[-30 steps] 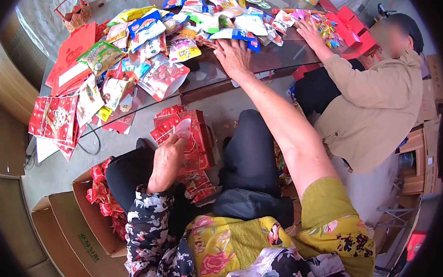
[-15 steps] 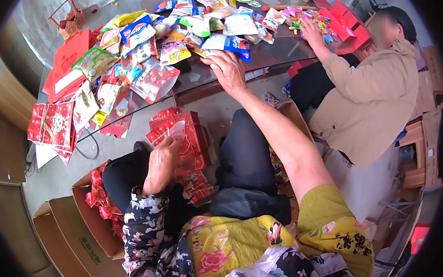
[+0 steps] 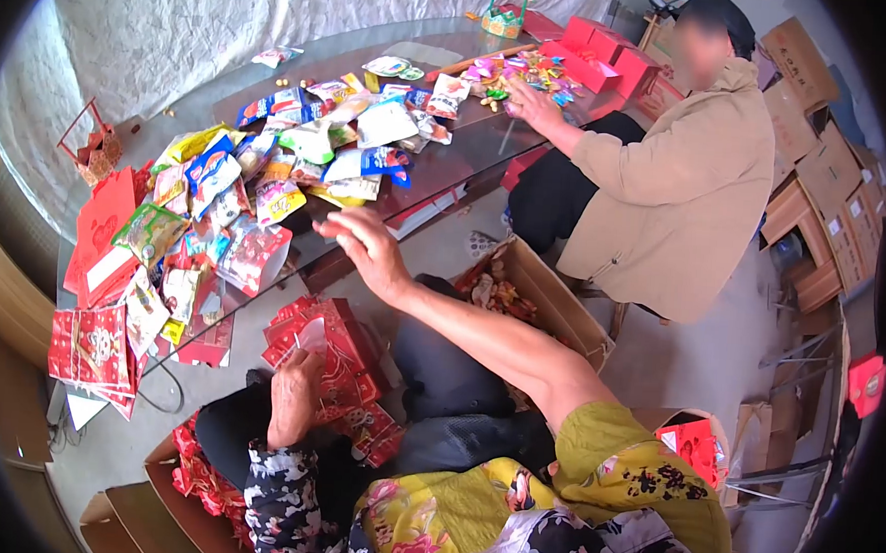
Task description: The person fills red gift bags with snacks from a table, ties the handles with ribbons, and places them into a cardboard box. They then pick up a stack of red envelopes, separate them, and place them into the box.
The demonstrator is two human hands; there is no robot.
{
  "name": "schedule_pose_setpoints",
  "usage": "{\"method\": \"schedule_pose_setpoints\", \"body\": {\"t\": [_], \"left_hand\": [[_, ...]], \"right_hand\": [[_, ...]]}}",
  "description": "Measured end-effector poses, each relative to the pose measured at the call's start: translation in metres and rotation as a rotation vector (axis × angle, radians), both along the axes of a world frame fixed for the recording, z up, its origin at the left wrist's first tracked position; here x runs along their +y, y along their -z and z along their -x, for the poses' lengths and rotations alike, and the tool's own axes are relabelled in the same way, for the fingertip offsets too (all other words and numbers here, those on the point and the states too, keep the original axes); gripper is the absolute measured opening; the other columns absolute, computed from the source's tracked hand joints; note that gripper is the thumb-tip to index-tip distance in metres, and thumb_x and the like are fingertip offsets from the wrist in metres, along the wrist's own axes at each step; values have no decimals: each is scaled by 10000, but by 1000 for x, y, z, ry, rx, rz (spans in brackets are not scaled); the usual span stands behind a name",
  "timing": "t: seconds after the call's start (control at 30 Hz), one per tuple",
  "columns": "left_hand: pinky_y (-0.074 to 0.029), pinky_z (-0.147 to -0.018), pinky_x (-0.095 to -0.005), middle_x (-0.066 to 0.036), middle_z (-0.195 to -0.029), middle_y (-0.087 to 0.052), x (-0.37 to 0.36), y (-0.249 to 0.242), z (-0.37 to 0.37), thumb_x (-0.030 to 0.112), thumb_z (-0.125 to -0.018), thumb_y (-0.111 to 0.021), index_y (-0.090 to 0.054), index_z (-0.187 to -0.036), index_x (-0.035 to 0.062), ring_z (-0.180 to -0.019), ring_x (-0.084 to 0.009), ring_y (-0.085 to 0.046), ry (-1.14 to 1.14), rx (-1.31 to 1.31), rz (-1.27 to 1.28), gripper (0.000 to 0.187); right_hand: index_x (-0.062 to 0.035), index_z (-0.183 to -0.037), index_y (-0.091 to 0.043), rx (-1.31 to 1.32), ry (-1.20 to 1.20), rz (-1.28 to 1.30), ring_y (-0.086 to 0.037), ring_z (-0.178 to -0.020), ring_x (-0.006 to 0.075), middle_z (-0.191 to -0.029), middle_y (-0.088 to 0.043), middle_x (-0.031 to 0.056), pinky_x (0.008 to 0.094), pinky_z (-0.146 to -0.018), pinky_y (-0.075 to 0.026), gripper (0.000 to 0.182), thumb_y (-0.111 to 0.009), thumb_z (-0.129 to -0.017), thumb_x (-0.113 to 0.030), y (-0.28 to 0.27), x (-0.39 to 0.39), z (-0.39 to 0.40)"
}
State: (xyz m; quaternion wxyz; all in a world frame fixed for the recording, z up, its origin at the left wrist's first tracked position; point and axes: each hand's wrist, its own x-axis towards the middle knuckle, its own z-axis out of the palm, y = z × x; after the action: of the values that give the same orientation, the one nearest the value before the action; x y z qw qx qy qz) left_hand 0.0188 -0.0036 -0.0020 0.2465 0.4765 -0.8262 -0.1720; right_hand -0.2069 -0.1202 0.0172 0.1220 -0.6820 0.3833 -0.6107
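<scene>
Holding a stack of red gift bags (image 3: 334,356) on the lap, the person's left hand (image 3: 291,409) has its grip closed on the top bag, whose white-lined mouth gapes upward; what sits inside cannot be made out. Out in front, the right hand (image 3: 364,247) hangs in the air at the near edge of the glass counter (image 3: 470,153), fingers spread wide and holding nothing, just short of the heap of snack packets (image 3: 288,168) strewn over the glass. More flat red bags (image 3: 89,348) hang over the counter's left end, beside a red folder (image 3: 105,229). On the floor by the right knee stands an open cardboard box (image 3: 552,297) with small wrapped pieces in it. Another carton (image 3: 193,464) at lower left is stuffed with red wrappers. Across the counter, a co-worker's hand (image 3: 527,101) rests in a pile of bright candies (image 3: 519,72), next to red boxes (image 3: 600,59) and a little basket (image 3: 504,14).
</scene>
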Motion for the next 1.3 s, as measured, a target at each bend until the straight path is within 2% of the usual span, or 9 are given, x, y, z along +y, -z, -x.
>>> {"method": "schedule_pose_setpoints", "body": {"t": [0.07,0.27,0.3,0.4,0.47,0.63,0.87,1.0,1.3], "left_hand": [[-498,-657,-452,-169,-821,-592,-1,2,-1,31,-791,-624,-627,-910,31,-781,-379,-615,67,-1,-1,119],[-486,-668,-465,-201,-890,-565,0,22,-18,-27,-693,-653,-552,-870,20,-816,-408,-587,201,-61,17,209],[-469,-676,-458,-168,-842,-539,-4,36,-23,272,-660,-787,-558,-891,7,-814,-388,-551,191,-61,20,420],[-501,-687,-426,-167,-917,-585,7,5,-13,-18,-829,-603,-609,-1013,28,-823,-386,-618,58,-26,-88,190],[-504,-694,-420,-163,-925,-588,8,1,-10,-8,-828,-610,-615,-1004,25,-831,-382,-619,63,-11,-89,179],[-516,-682,-431,-174,-914,-595,12,4,-7,-17,-812,-574,-610,-931,9,-817,-376,-630,86,27,-84,127],[-511,-696,-408,-136,-871,-579,12,3,-11,-18,-781,-595,-608,-880,22,-816,-341,-619,128,-61,-103,107],[-505,-675,-392,-122,-889,-585,11,4,-9,-8,-812,-618,-614,-922,33,-805,-340,-621,144,-62,-111,117],[-502,-680,-410,-126,-869,-558,14,0,-8,-15,-803,-608,-587,-883,38,-791,-343,-606,134,35,-180,98]], "right_hand": [[-1,-1180,-591,152,-12,6,-591,-1105,230,-1064,-706,90,351,-977,-441,268,-589,-915,-39,9,22,-4],[21,-1090,-596,-61,-455,-654,-659,-1036,170,-1085,-700,136,298,-912,-505,171,-556,-954,-75,0,62,-19],[21,-1094,-595,51,-458,-630,-665,-1014,161,-1067,-707,125,293,-893,-514,180,-563,-948,-79,3,61,-18],[2,-1077,-612,198,-455,-612,-678,-935,130,-998,-724,96,285,-799,-540,183,-584,-929,-100,15,65,-25],[-24,-1046,-636,332,-475,-585,-683,-867,134,-942,-726,84,287,-744,-533,163,-604,-914,-114,21,66,-33],[-50,-1006,-649,447,-499,-567,-649,-700,252,-766,-667,119,366,-657,-499,216,-651,-874,-221,42,56,-44],[-48,-1044,-617,747,-251,-482,-646,-915,323,-944,-648,104,443,-762,-500,312,-668,-837,-275,60,31,-47],[-34,-862,-632,1006,-375,-696,-643,-855,376,-822,-656,165,486,-753,-497,179,-612,-833,-209,79,9,-59],[-39,-830,-640,601,-469,-608,-650,-735,344,-764,-658,170,438,-683,-495,165,-593,-846,-195,65,15,-60]]}}
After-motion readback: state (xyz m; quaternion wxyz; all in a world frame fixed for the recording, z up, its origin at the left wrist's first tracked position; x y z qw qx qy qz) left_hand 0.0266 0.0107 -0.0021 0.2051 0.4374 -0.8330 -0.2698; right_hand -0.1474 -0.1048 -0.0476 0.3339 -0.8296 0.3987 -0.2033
